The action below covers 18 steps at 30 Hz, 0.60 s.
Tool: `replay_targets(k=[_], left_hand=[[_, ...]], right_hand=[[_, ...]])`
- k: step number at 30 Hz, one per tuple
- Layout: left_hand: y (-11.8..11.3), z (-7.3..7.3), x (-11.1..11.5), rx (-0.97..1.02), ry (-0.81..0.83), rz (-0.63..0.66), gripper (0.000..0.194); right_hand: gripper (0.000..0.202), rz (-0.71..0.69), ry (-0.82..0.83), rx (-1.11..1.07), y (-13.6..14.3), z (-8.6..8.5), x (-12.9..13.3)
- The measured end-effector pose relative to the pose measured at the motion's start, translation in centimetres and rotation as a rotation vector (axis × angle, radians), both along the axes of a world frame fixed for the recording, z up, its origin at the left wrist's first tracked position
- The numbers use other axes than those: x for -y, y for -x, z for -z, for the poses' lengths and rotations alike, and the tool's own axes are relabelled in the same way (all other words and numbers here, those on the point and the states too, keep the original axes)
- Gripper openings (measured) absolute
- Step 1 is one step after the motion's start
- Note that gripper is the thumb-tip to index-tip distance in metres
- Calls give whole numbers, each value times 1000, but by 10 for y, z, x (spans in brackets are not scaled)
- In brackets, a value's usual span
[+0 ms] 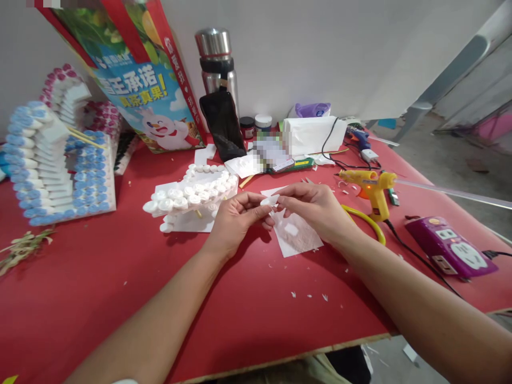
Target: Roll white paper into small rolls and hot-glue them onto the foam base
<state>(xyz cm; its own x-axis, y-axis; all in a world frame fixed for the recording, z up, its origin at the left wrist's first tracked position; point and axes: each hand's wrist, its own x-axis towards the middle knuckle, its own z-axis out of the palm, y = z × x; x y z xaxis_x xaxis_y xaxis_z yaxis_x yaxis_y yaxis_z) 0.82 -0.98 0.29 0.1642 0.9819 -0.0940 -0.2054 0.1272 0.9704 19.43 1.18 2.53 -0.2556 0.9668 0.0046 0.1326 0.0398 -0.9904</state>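
My left hand (236,220) and my right hand (320,209) meet over the middle of the table. Between their fingertips they pinch a small curled white piece (269,201), like paper or thin foam. Under the hands lies a white sheet (300,242) with a small white square (291,229) on it. To the left of my left hand sits a white model covered with rolled white rosettes (180,198), some of it hidden behind the hand. A yellow glue gun (370,189) with a long clear glue stick stands to the right of my right hand.
The red table (256,314) carries white scraps. A purple power socket box (450,245) with cables lies at right. Behind stand a black phone (224,125), a steel flask (215,48) and a printed bag (136,85). A blue-and-white model (60,165) stands at left.
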Motion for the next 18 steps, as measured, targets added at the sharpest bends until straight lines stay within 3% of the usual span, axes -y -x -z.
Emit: replay_targets(k=[11,18], left_hand=[[-2,-1,0,-7,7,-14,29],[-1,3,0,-11,-25,-20,25]], right_hand=[[15,37,-93,59,1,7,0],[10,30,-118,3,7,2,5]])
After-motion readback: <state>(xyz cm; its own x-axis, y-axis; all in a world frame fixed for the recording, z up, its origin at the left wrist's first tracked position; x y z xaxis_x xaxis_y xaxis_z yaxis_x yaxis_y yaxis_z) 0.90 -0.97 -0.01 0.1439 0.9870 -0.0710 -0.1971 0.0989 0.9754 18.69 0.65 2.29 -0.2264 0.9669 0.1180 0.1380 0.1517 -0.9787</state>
